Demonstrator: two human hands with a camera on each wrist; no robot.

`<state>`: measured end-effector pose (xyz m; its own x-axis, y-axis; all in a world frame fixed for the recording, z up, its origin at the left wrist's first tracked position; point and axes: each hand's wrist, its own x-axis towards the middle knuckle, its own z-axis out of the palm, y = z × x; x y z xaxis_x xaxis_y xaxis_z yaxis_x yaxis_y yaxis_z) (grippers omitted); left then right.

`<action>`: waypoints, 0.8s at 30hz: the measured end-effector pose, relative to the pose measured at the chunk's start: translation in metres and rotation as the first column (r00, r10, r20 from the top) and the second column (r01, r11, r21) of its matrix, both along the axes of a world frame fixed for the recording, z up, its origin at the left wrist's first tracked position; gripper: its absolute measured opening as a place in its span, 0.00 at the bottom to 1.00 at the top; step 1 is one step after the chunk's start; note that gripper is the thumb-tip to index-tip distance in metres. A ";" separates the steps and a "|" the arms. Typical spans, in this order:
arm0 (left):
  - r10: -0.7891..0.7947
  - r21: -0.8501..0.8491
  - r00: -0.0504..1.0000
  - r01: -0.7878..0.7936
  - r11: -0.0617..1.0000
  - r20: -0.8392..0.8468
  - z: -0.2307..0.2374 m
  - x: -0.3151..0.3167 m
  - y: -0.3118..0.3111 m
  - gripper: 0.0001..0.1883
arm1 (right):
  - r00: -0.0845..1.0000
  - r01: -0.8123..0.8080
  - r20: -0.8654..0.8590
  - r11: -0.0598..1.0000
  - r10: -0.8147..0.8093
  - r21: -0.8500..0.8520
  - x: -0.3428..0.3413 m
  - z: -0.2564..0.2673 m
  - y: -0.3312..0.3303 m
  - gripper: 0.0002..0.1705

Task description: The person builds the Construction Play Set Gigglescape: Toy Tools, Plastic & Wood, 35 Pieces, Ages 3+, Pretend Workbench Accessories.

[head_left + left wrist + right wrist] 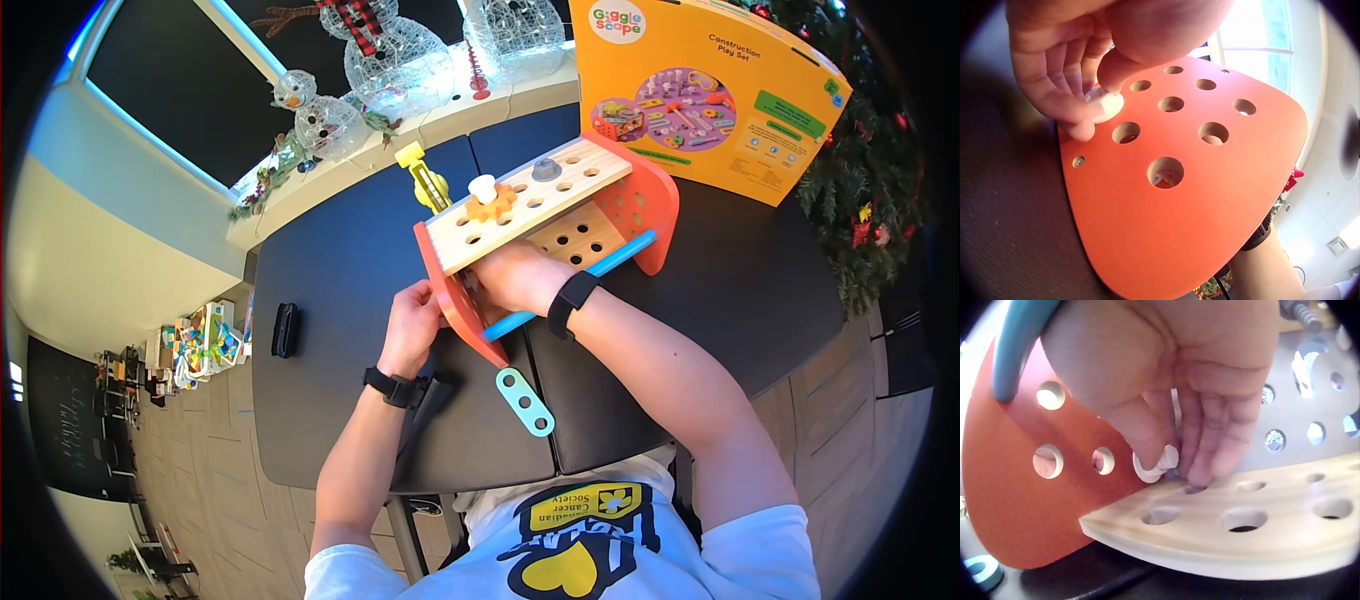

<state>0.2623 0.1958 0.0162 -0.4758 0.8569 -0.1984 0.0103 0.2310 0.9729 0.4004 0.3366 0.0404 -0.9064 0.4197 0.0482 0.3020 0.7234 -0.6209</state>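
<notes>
An orange-red side panel (1210, 187) with round holes forms the left end of the wooden toy bench (540, 200). Outside that panel, the left hand (412, 325) pinches a white round piece (1105, 106) against a hole. The right hand (515, 278) reaches inside, under the top board. In the right wrist view its fingers (1210, 450) pinch a small white piece (1168, 457) at the panel's inner face, just above the lower wooden shelf (1210, 534). Whether the two white pieces join cannot be seen.
A blue rod (620, 255) crosses the bench front. On top are an orange gear (492, 206) and a grey piece (546, 170). A turquoise strip (525, 403) lies in front, a black case (286, 330) at left, a yellow-green tool (428, 182) behind, a yellow box (780, 120) back right.
</notes>
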 end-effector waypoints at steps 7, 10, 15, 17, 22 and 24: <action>-0.007 0.006 1.000 0.007 1.000 0.009 0.000 -0.001 0.000 0.12 | 0.993 -0.050 0.108 0.992 0.038 0.112 0.004 0.015 -0.002 0.21; -0.002 -0.004 1.000 0.002 1.000 0.011 -0.001 -0.001 0.001 0.12 | 0.996 -0.007 0.094 0.997 0.000 0.079 -0.001 0.008 0.000 0.23; -0.004 0.000 1.000 0.004 1.000 0.011 0.000 -0.001 0.000 0.12 | 0.991 -0.051 0.127 0.992 0.037 0.115 0.003 0.014 -0.002 0.23; -0.007 0.005 1.000 0.007 1.000 0.007 0.000 -0.001 0.000 0.12 | 0.989 -0.054 0.140 0.992 0.038 0.115 0.003 0.018 -0.003 0.23; -0.006 0.009 1.000 0.006 1.000 0.007 0.000 0.000 0.000 0.12 | 0.996 -0.031 0.086 0.989 0.019 0.142 -0.003 0.003 0.001 0.23; -0.001 0.006 1.000 0.001 1.000 0.004 0.000 0.001 0.000 0.12 | 0.998 -0.019 0.064 0.990 0.011 0.139 -0.004 -0.003 0.003 0.23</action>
